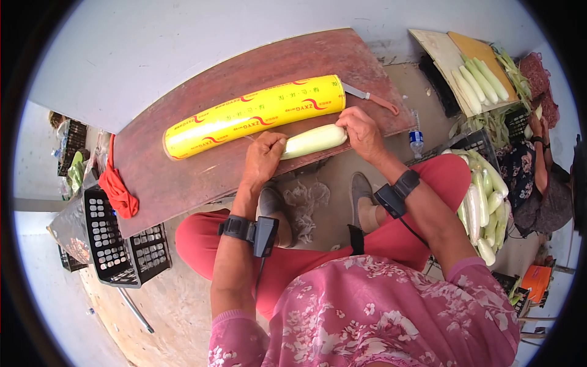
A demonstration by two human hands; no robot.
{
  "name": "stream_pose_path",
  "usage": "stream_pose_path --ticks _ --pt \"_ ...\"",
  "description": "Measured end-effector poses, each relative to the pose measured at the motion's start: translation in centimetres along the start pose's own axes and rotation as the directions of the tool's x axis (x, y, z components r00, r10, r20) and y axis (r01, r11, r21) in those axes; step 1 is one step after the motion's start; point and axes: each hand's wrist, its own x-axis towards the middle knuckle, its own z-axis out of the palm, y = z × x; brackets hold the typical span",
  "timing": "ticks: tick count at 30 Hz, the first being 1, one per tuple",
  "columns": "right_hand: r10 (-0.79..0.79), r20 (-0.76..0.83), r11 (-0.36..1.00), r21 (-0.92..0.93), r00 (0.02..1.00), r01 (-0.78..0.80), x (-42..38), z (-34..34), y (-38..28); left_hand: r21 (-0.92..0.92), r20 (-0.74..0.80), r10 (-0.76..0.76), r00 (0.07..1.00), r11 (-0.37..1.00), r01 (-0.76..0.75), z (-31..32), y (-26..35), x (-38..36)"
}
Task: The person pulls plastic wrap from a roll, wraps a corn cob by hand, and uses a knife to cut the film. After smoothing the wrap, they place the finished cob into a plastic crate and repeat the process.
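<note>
A pale green, husked ear of corn (315, 142) lies crosswise between my two hands at the near edge of the reddish-brown table (202, 186). My left hand (265, 154) is closed round its left end. At the other end, the fingers of my right hand (362, 131) pinch the tip. Just beyond the ear lies a big yellow roll of wrap (254, 116), slanting across the table. A knife (373, 98) with an orange-red handle rests past the roll's right end.
A red cloth (116, 186) hangs at the table's left corner, above a black crate (110, 244). To the right are a water bottle (416, 137), a heap of ears (486, 202), a board (434, 58) with several ears, and another person (538, 177).
</note>
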Motion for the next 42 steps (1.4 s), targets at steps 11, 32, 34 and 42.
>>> stream_pose_path --ticks 11,32,34,42 --pt "0.038 0.362 0.911 -0.395 0.931 0.117 -1.0 -2.1 -3.1 0.054 -0.018 0.000 1.000 0.999 0.001 0.1 0.0 0.1" --pt "0.062 0.566 0.706 -0.607 0.822 0.365 3.9 -0.9 -3.1 0.439 -0.190 -0.050 0.981 0.889 0.130 -0.7 0.7 -1.0" --pt "0.033 0.572 0.701 -0.598 0.819 0.389 3.9 -0.8 -2.9 0.466 -0.209 -0.104 0.972 0.864 0.193 -0.9 0.6 -1.0" --pt "-0.063 0.574 0.721 -0.539 0.817 0.434 4.1 -0.8 -2.1 0.536 -0.343 -0.289 0.894 0.721 0.439 -2.6 -0.3 -1.2"
